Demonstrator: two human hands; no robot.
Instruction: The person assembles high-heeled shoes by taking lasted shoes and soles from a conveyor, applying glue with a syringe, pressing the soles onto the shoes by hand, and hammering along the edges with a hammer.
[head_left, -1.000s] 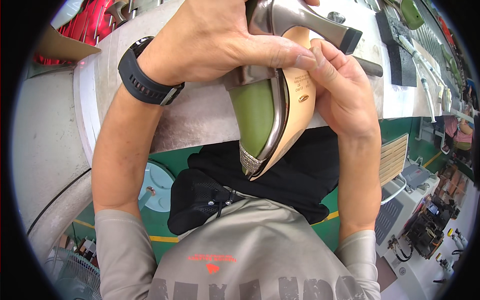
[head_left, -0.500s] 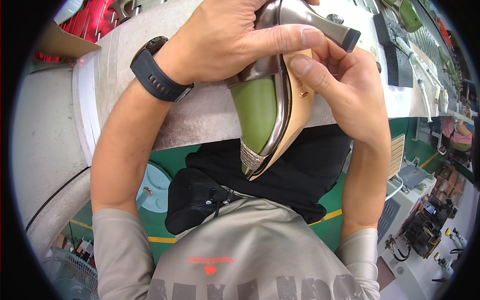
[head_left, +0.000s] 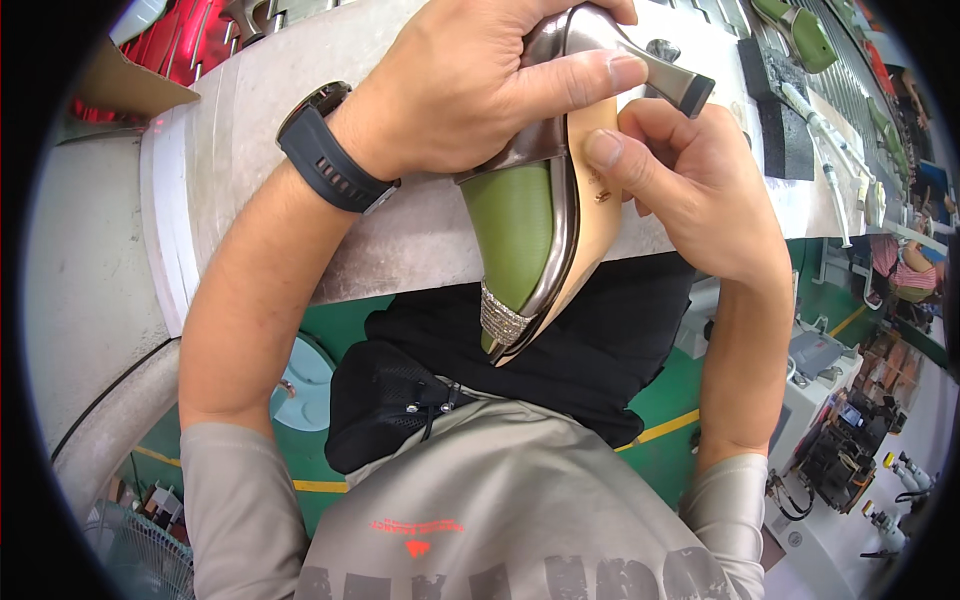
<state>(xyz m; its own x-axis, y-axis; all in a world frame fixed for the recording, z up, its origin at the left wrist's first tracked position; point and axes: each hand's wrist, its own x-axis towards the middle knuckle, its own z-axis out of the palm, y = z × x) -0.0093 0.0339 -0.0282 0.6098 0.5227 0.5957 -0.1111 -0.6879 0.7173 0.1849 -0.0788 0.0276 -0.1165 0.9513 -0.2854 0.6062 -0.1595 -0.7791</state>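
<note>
A metallic bronze high-heeled shoe (head_left: 590, 235) is held on its side over the table's near edge, its toe pointing down toward me. Its tan sole faces right, a green form fills the inside, and a glittering band crosses the toe. My left hand (head_left: 470, 95) wraps round the back of the shoe, its thumb stretched across toward the heel (head_left: 680, 85). My right hand (head_left: 690, 165) is at the sole, its thumb pressed on the tan surface below the heel. Its other fingers are curled and partly hidden.
The pale worktable (head_left: 280, 120) spans the far side. Black foam blocks (head_left: 782, 125) and syringe-like tubes (head_left: 825, 135) lie at the right. Beyond runs a roller conveyor with another green shoe form (head_left: 808, 38). A cardboard box (head_left: 120, 85) stands at far left; a blue round stool (head_left: 305, 385) is below.
My right thumb has slid a little down and its fingers have curled in more. The shoe has moved slightly downward. My left hand keeps its hold.
</note>
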